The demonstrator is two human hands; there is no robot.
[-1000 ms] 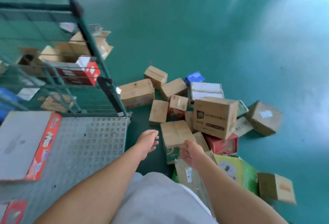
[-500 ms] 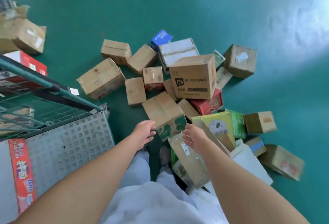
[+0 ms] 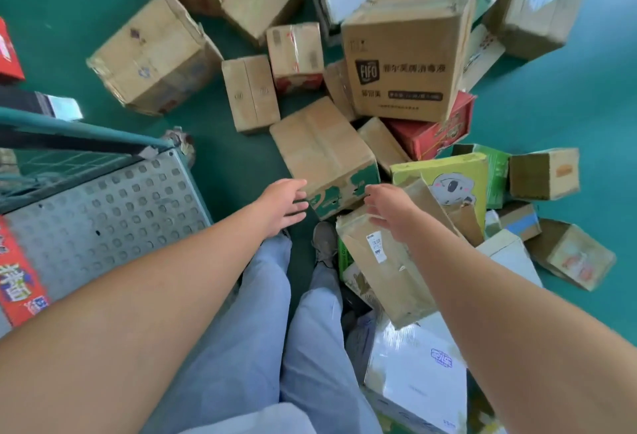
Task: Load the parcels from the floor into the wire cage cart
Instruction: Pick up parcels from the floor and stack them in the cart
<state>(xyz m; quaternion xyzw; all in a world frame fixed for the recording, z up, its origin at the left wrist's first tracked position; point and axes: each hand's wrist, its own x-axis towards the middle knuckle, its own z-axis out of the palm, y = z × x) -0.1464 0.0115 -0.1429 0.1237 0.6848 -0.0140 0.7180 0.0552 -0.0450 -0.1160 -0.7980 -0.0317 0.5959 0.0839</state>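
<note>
Since the frame half a second before, the view had dropped closer to the heap and both hands had stretched further out, coming from short of the brown carton with green print [image 3: 324,154] to its near edge. The left hand [image 3: 282,204] reached toward the carton's near left corner, its fingers straight and loosely spread, holding nothing; whether the fingertips touched the cardboard could not be told. The right hand [image 3: 391,208] hovered at the near right corner, above a tilted brown parcel with a white label [image 3: 382,271], its grip likewise wide and empty. The carton lay on the green floor [image 3: 568,96] between the two hands and just ahead of them.

By my judgement the task was far from done. A large scatter of parcels covered the floor, among them the FIFO-printed box [image 3: 406,54] perched on a red carton [image 3: 437,130], a yellow-green koala box [image 3: 444,182] and a white box [image 3: 417,368] by the person's leg. Only one corner of the wire cage cart [image 3: 79,144] showed at left, with a red-edged parcel [image 3: 17,278] lying on its perforated metal deck [image 3: 103,220]; how much it already held was out of view.
</note>
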